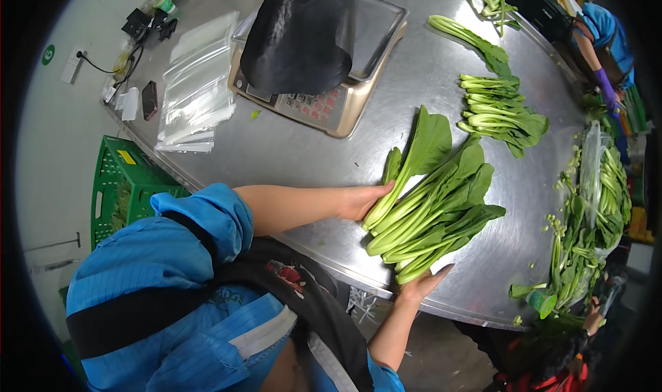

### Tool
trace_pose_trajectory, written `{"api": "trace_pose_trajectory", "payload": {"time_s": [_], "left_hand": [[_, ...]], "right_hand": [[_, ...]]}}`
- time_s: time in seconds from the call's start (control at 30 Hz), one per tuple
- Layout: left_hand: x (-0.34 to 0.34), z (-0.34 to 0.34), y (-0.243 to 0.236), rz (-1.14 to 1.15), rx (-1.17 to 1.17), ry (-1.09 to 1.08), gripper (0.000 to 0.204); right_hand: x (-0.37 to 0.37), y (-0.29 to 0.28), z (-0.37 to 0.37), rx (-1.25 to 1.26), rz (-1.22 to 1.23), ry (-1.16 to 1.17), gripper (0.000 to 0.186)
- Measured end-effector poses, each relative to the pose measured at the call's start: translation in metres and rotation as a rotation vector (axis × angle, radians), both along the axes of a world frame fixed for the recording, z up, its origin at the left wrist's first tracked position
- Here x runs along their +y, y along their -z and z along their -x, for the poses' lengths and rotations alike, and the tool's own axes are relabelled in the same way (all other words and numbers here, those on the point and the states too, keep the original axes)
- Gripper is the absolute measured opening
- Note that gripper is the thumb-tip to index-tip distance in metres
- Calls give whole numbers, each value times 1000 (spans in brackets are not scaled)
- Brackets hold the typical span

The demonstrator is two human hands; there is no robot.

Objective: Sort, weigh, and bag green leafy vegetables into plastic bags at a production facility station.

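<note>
A loose bunch of choy sum [441,202], pale stems towards me and dark leaves away, lies on the steel table between my hands. At its left side my left hand [364,201] is closed on the outermost stems, its fingers partly hidden beneath them. My right hand [422,286] rests against the near right edge of the bunch, fingers stretched out flat and the palm turned towards the stems. Further back sits a neat row of choy sum [496,109], with a single stalk [472,40] beyond it.
A scale [296,109] with a black sheet-like object [300,33] over it stands behind my left hand. Clear plastic bags [200,82] and a phone [149,100] lie left. A green crate [138,178] is beside the table. More greens [586,233] and co-workers [603,40] are right.
</note>
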State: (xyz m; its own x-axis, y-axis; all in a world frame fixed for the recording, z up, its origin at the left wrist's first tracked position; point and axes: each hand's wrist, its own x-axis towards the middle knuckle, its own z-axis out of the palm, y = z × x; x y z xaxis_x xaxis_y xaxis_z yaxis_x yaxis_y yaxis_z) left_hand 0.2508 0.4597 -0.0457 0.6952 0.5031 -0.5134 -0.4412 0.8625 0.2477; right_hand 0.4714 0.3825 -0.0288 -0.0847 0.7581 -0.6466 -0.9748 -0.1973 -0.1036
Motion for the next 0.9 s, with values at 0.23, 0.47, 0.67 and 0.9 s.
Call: {"api": "trace_pose_trajectory", "payload": {"time_s": [0.23,0.47,0.67,0.9], "left_hand": [[-12,-12,-45,-781,948,416,56],[21,111,-169,-1167,748,-371,62],[85,250,-193,-863,782,-375,45],[106,335,-129,-1140,2272,-74,61]], "right_hand": [[14,-18,50,-885,-113,-447,60],[82,-162,158,-964,-700,-411,56],[213,-180,290,-855,-824,-821,56],[257,-81,323,-2028,-1075,-577,70]]}}
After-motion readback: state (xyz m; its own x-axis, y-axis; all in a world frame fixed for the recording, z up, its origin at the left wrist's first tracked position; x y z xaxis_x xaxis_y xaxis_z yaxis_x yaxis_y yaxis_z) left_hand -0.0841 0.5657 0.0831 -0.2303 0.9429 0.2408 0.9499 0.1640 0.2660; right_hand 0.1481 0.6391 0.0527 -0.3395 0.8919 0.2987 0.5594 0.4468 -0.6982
